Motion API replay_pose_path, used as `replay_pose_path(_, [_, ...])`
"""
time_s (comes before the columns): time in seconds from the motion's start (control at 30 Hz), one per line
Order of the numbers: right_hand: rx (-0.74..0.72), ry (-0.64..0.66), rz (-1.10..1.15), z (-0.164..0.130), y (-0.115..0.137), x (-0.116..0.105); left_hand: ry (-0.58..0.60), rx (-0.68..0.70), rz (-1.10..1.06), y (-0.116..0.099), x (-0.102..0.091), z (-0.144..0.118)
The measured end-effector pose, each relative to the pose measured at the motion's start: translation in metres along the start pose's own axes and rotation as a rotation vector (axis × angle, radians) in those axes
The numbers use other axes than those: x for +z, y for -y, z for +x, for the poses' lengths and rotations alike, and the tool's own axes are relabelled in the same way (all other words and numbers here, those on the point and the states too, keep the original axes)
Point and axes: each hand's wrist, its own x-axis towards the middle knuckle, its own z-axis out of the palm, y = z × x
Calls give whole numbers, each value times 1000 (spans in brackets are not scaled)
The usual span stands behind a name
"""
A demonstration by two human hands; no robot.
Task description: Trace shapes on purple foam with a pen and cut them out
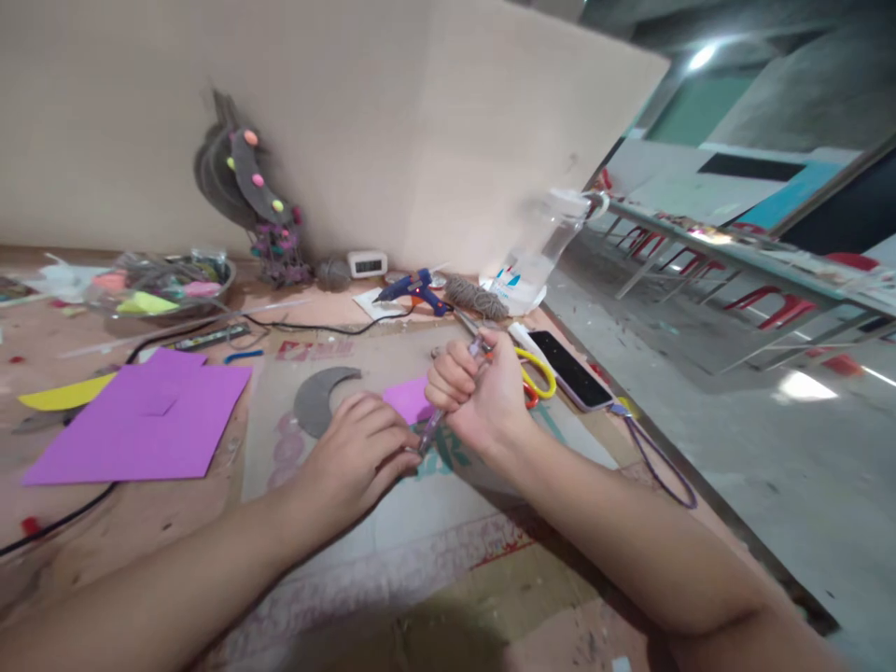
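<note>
My right hand [483, 387] is wrapped in a fist round a slim, translucent purplish pen [432, 429], which slants down to the left. At the pen's lower end, the thumb and fingers of my left hand [368, 443] are pinched together on its tip. A grey crescent [322, 401] lies just beyond my left hand on a printed cardboard sheet [392, 523]. Between the two hands, a small purple paper piece [410, 399] is partly covered. Behind my right wrist are yellow-handled scissors [538, 373], with an orange handle showing beneath.
Purple paper sheets [154, 434] lie at left. Along the back stand a decorated grey crescent ornament [256, 182], a basket of scraps [228, 275], a blue glue gun [416, 291], grey yarn [476, 299] and a water jug [536, 257]. A phone [570, 369] lies near the right edge.
</note>
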Motion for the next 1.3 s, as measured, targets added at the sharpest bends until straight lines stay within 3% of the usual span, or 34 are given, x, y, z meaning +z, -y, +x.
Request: replay_pose_path(1.3, [-10, -15, -46, -1, 0, 3, 11, 25, 44, 1, -3, 2])
